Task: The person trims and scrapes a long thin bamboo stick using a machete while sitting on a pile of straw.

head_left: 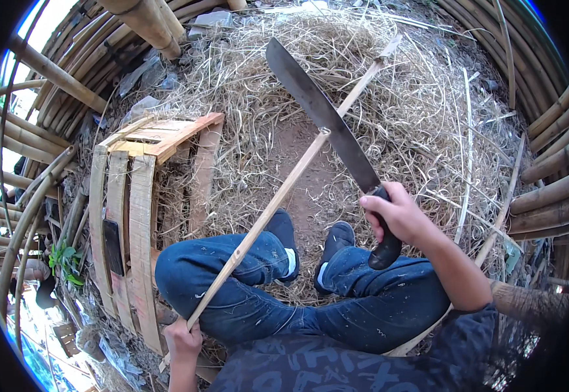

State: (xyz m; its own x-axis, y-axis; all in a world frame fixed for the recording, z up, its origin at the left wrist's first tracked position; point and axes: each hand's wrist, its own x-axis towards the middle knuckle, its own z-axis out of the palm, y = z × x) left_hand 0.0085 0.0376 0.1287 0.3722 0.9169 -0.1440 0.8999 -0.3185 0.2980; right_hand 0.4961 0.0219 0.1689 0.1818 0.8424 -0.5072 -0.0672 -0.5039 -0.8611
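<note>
The right hand [398,212] is closed around the black handle [386,247] of a big knife [307,95]. The knife's long, dark blade points up and to the left. The left hand [183,340] is low down, wrapped around the bottom part of a thin wooden stick [258,225]. The stick slants up and to the right, past the left knee, and the blade crosses it. I cannot tell how deep the blade is in the wood, or if it is only touching.

Under the stick are the person's legs in blue jeans [376,307], bent, with little pale bits on them. Two dark shoes [281,235] are on the ground near a patch of brown dirt [300,153]. Curly, straw-coloured shavings [421,130] lie in a big pile all around the dirt. To the left is a wooden crate [142,215] with a flat black thing [112,247] on its slats. Farther out, bamboo poles [545,202] stand on both sides, and a small green plant [67,261] grows at the left.
</note>
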